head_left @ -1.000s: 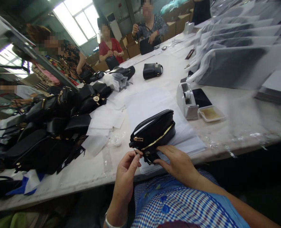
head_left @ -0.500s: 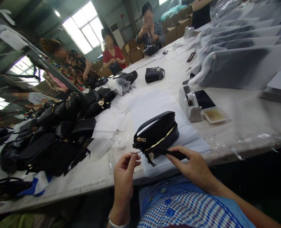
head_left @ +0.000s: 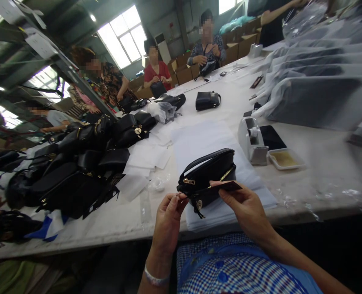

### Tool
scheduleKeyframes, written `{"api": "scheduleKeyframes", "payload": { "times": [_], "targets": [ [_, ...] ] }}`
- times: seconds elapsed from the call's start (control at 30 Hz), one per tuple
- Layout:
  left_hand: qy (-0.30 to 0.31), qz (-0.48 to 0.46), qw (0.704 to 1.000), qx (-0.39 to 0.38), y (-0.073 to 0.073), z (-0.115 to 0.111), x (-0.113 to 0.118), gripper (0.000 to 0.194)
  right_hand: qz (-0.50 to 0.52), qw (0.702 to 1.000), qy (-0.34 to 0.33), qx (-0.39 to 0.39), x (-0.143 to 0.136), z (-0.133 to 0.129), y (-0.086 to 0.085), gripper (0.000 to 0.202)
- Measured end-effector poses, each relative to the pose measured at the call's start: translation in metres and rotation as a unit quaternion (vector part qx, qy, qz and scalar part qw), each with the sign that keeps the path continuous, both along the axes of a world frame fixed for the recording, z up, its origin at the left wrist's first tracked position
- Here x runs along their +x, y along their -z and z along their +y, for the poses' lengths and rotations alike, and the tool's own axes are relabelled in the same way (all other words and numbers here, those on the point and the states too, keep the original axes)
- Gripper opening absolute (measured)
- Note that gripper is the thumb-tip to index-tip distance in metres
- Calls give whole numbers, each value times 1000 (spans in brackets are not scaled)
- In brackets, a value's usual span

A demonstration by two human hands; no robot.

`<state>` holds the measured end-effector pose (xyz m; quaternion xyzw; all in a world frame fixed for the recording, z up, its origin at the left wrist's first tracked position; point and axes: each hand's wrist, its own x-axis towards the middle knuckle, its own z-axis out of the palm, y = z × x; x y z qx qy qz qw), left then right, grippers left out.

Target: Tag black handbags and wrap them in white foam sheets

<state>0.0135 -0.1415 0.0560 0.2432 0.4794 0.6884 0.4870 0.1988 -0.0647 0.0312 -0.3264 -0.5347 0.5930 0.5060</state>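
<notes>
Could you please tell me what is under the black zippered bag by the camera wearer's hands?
The black zippered bag rests on white sheets, which show beyond its edges; anything beneath its base is covered and cannot be seen.

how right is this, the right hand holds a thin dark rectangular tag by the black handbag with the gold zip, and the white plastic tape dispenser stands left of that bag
No: in the head view, the white plastic tape dispenser stands right of the black handbag with the gold zip, not left. The right hand does hold the thin dark rectangular tag by that bag.
</notes>
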Motion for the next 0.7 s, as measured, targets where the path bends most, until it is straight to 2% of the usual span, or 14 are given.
{"api": "scheduleKeyframes", "payload": {
  "times": [0.17, 0.33, 0.5, 0.6, 0.7],
  "targets": [
    [0, -38, 999, 20, 5, 3, 1, 18, 82, 996, -10, -14, -15, 4, 8, 21],
    [-7, -72, 997, 32, 4, 5, 2, 14, 108, 994, 15, -8, -25, 5, 4, 16],
    [-11, -79, 997, 20, 8, 9, 4, 27, 133, 991, -9, 10, -30, 11, 3, 13],
    [3, -29, 1000, 12, 7, 13, 5, 28, 85, 995, -26, 50, -30, 15, 1, 10],
    [-14, 61, 998, 12, 1, 17, 6, 27, -18, 994, -28, 106, -28, 20, -8, 16]
  ]
}}
